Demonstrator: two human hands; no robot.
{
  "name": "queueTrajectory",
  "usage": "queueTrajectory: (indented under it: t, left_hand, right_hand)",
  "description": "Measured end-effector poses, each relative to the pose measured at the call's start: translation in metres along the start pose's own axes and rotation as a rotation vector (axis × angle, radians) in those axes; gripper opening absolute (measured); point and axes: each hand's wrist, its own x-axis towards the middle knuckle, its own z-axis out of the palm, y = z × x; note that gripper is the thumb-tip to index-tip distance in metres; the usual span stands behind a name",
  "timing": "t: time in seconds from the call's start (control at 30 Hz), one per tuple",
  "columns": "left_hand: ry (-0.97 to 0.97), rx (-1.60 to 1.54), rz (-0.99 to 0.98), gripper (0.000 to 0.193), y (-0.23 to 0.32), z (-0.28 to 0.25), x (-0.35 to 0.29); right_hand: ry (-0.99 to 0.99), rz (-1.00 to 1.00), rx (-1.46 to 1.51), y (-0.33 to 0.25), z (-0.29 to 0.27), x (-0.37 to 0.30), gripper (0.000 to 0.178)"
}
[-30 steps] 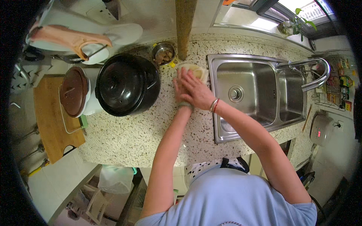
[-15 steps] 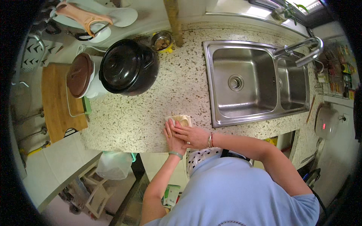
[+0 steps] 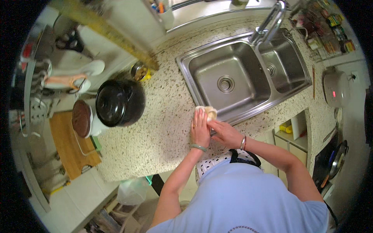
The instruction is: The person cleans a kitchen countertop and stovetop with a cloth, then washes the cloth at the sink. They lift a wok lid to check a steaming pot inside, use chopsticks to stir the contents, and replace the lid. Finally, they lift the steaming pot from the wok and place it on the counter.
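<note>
A folded cream cloth lies at the near left corner of the steel double sink, partly over its rim. My left hand presses the cloth down with its fingers laid along it, a pale green bangle on the wrist. Beside it, my right hand has its fingertips at the cloth's near right edge and is closed on it. The undersides of both hands are hidden, as is the part of the cloth beneath them.
On the speckled counter, a black lidded pot stands left, with a white vessel with a brown lid and a wooden board beyond. A small metal bowl is behind. The faucet arches over the sink.
Both hands have moved right with the cloth, from the bare counter to the sink's near left corner. My right hand has come off the left and onto the cloth. The view has turned.
</note>
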Motion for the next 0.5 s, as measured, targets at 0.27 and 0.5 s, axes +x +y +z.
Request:
queueTrajectory:
  t: [0.27, 0.5]
  left_hand:
    - [-0.309, 0.682, 0.179, 0.052, -0.006, -0.012, 0.035]
    - [-0.377, 0.782, 0.276, 0.051, -0.032, -0.035, 0.105]
  right_hand:
    - [0.326, 0.099, 0.211, 0.007, 0.029, 0.030, 0.066]
    - [0.333, 0.221, -0.052, 0.018, 0.008, 0.096, 0.072]
